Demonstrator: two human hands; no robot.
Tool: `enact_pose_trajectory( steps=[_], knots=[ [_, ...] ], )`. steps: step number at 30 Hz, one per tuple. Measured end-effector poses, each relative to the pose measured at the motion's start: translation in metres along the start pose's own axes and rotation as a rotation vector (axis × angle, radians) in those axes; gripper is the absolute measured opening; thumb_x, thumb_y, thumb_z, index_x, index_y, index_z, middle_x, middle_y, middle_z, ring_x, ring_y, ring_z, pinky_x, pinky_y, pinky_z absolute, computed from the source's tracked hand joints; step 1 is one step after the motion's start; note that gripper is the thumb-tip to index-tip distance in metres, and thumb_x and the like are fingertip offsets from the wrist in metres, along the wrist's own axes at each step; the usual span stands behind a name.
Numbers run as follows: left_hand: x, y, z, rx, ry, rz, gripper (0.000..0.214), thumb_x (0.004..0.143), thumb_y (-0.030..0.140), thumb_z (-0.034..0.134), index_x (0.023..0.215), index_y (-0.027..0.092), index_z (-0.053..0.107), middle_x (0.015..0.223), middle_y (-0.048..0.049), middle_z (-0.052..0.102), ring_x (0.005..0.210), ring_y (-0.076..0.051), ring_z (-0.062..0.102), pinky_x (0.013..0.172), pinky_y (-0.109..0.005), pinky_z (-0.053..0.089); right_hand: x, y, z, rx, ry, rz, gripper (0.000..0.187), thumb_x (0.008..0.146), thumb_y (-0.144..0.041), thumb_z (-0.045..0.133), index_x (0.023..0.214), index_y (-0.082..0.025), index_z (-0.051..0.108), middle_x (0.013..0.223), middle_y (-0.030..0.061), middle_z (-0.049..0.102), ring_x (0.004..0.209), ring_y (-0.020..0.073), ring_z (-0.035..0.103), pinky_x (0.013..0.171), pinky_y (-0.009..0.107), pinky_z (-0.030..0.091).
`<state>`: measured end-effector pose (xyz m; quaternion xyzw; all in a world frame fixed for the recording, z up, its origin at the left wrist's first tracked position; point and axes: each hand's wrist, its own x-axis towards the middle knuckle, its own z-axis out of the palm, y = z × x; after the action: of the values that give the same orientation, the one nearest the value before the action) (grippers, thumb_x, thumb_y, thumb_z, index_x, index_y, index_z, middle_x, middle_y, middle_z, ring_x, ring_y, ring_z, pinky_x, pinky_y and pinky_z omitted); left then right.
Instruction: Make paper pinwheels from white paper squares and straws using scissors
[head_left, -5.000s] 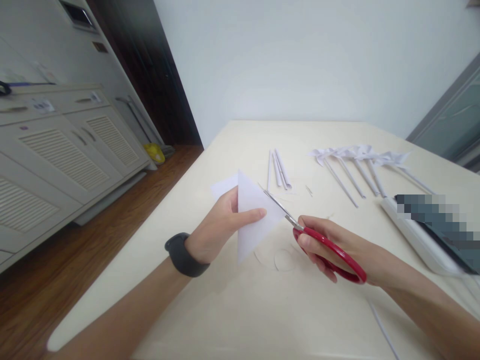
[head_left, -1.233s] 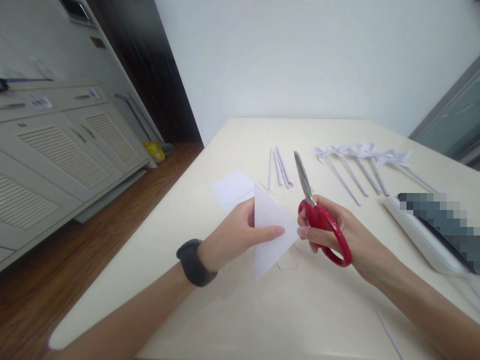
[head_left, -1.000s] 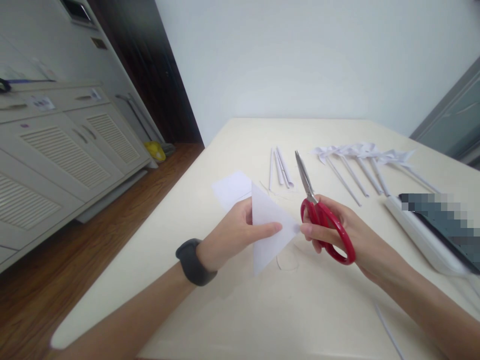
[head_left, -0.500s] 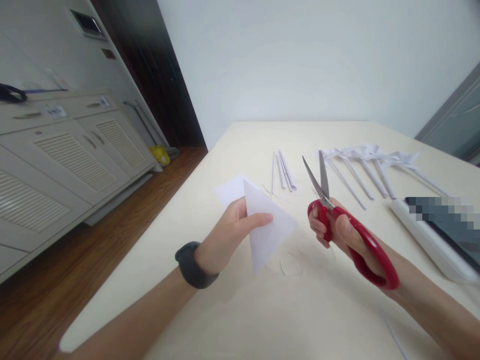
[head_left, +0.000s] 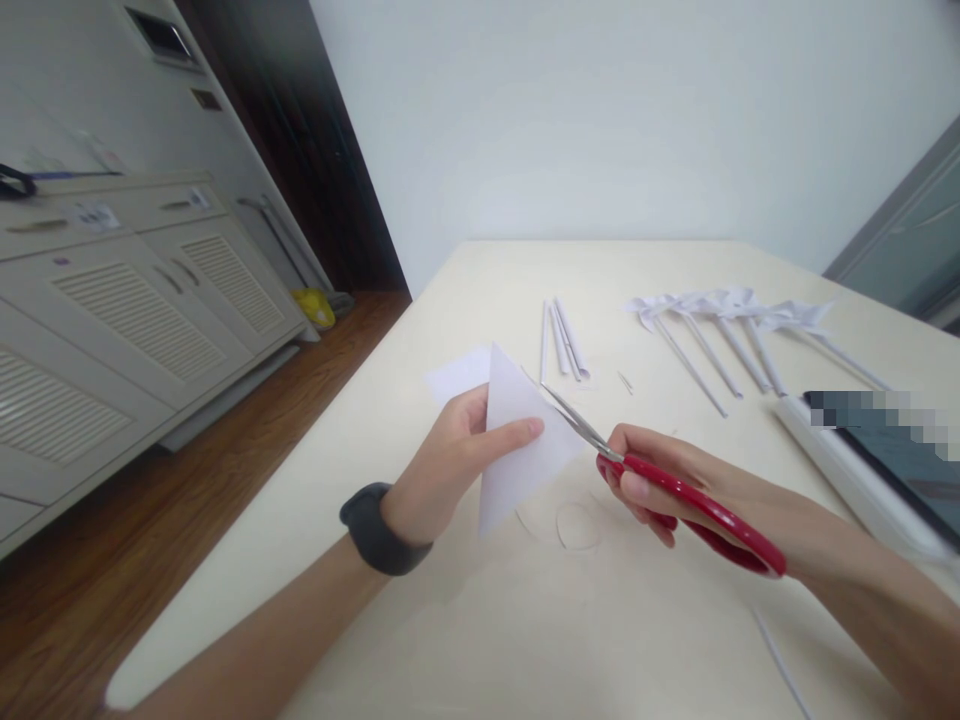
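Note:
My left hand [head_left: 450,465] pinches a folded white paper triangle [head_left: 517,445] and holds it upright above the cream table [head_left: 465,620]. A dark band sits on that wrist. My right hand [head_left: 667,490] grips red-handled scissors [head_left: 675,495]. Their thin blades [head_left: 574,420] point left and lie against the triangle's right edge near its top. A small paper circle [head_left: 577,525] lies on the table just under the scissors.
Another white sheet [head_left: 457,372] lies behind the triangle. Rolled paper sticks [head_left: 562,340] and several paper pinwheels [head_left: 720,320] lie farther back. A white device with a blurred screen [head_left: 870,450] is at the right. Cabinets [head_left: 112,310] stand to the left, beyond the table edge.
The scissors swung down from pointing away with blades apart to pointing left at the triangle's edge. My left hand turned the triangle slightly and kept hold of it.

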<state>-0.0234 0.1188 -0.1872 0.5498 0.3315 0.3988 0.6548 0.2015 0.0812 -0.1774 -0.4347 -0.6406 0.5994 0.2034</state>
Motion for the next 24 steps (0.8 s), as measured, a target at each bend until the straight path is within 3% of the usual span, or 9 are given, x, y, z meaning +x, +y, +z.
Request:
enact_pose_trajectory(
  steps=[24],
  knots=[
    [0.0003, -0.0006, 0.0009, 0.000, 0.041, -0.023, 0.035, 0.079, 0.022, 0.058, 0.113, 0.017, 0.057, 0.111, -0.0083, 0.064, 0.092, -0.022, 0.062, 0.079, -0.031, 0.049, 0.0015, 0.0004, 0.0036, 0.048, 0.015, 0.039, 0.022, 0.088, -0.038, 0.044, 0.077, -0.020, 0.039, 0.068, -0.0042, 0.041, 0.055, 0.0077, 0.040, 0.053, 0.022, 0.031]
  ],
)
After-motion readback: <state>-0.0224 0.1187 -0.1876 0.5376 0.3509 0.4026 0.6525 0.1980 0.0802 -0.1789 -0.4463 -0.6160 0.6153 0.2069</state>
